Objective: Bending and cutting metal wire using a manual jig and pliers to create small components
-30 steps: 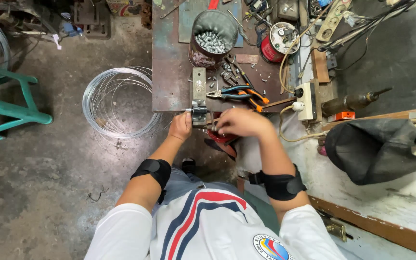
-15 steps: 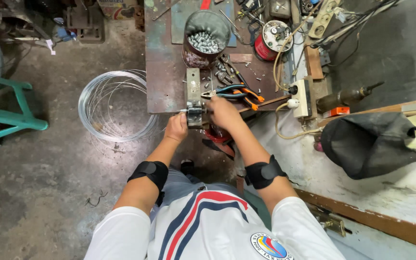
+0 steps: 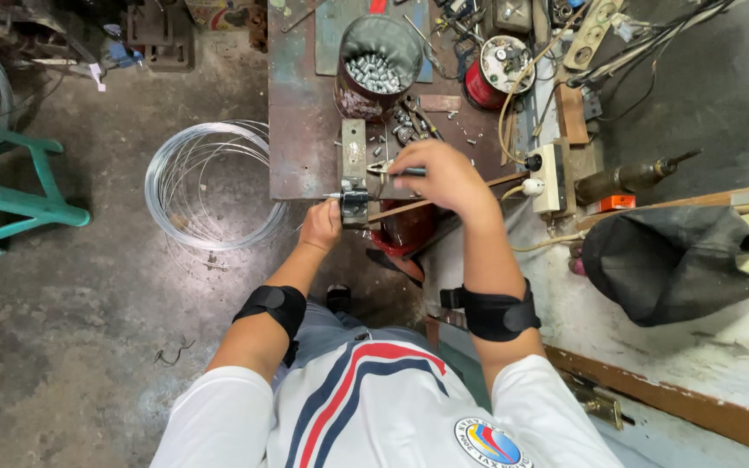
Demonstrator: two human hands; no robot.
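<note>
My left hand (image 3: 322,224) is at the near edge of a worn metal bench (image 3: 301,130), fingers closed on a small metal clamp fixture (image 3: 354,198) fixed there. My right hand (image 3: 444,178) rests on the bench just right of it, closed around pliers (image 3: 389,168) with dark blue handles; the jaws point left toward the upright metal bar (image 3: 354,147) of the fixture. A dark bucket (image 3: 378,65) of small silver metal pieces stands farther back. Loose pieces (image 3: 405,124) lie between the bucket and my right hand.
A coil of silver wire (image 3: 210,184) lies on the concrete floor left of the bench, with a green plastic stool (image 3: 10,195) beyond. To the right are a white power strip (image 3: 552,178), a drill (image 3: 630,178), a red motor part (image 3: 491,74) and a black bag (image 3: 682,260).
My right hand has lifted from the fixture area and picked up the pliers that lay on the bench. The left hand stays on the fixture.
</note>
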